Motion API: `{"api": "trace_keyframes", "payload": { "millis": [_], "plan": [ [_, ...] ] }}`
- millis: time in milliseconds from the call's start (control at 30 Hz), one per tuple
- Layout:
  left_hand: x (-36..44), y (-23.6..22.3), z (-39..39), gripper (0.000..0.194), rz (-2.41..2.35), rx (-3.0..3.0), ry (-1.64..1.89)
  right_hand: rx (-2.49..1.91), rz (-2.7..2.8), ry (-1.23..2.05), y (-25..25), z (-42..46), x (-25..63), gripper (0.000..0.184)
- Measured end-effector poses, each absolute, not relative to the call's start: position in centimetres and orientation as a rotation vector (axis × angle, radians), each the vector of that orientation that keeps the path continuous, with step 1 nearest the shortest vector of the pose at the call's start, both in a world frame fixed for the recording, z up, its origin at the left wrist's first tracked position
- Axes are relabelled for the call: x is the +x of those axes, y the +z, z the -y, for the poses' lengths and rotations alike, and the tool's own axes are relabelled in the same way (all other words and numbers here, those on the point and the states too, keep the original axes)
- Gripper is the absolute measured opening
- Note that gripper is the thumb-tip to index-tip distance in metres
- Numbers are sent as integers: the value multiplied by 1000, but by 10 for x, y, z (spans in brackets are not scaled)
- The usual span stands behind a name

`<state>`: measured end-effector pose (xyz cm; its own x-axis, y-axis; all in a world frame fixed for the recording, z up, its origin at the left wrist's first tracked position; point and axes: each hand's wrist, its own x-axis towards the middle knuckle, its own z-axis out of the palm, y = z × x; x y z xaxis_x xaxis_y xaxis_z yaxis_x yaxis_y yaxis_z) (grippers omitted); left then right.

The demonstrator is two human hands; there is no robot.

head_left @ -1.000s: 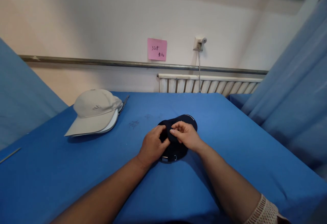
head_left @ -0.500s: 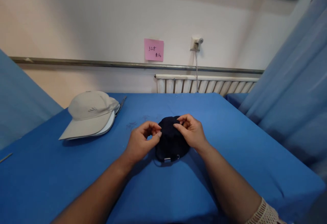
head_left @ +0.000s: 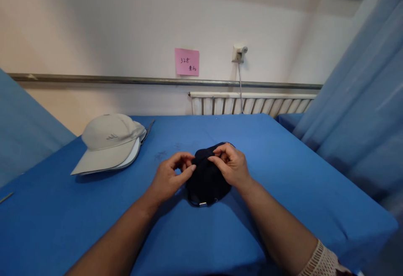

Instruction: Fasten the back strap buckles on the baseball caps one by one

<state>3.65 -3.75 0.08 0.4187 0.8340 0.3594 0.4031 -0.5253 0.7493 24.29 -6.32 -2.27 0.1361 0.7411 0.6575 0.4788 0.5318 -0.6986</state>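
Note:
A dark navy cap (head_left: pixel 208 180) sits on the blue-covered table in front of me, its strap with a small metal buckle (head_left: pixel 202 204) facing my side. My left hand (head_left: pixel 171 174) pinches the cap's crown at its left side, thumb and forefinger close together on the cloth. On the upper right of the crown, my right hand (head_left: pixel 231 164) grips a fold of the fabric between thumb and fingers. The cap's far side is mostly hidden behind the crown and my right hand.
Stacked light grey caps (head_left: pixel 108 143) lie at the table's left. A thin stick-like thing (head_left: pixel 6 197) is at the left edge. Blue curtains (head_left: pixel 355 112) hang on both sides. Behind the table (head_left: pixel 283 192) are a radiator (head_left: pixel 217 104), a rail and a socket (head_left: pixel 239 53).
My right hand has shifted slightly left, drawing the crown's fabric into a fold. The cap has tilted a little, and its far edge now shows beyond my right hand.

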Motion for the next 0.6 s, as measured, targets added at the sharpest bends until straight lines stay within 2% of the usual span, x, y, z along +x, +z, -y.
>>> {"api": "trace_keyframes", "payload": {
  "millis": [100, 267, 400, 533, 600],
  "plan": [
    [49, 9, 33, 41, -947, 2317, 968, -1094, 1531, 281, -23, 63, 242, 9],
    [63, 18, 15, 17, -875, 2403, 824, -1083, 1472, 286, -25, 61, 250, 10],
    [58, 26, 12, 17, -936, 2446, 761, -1103, 1429, 277, -25, 57, 265, 17],
    [55, 29, 21, 34, -894, 2560, 651, -1099, 1518, 364, -22, 58, 276, 25],
    [57, 29, 24, 35, -858, 2638, 594, -1096, 1534, 393, -20, 58, 281, 28]
  ]
}}
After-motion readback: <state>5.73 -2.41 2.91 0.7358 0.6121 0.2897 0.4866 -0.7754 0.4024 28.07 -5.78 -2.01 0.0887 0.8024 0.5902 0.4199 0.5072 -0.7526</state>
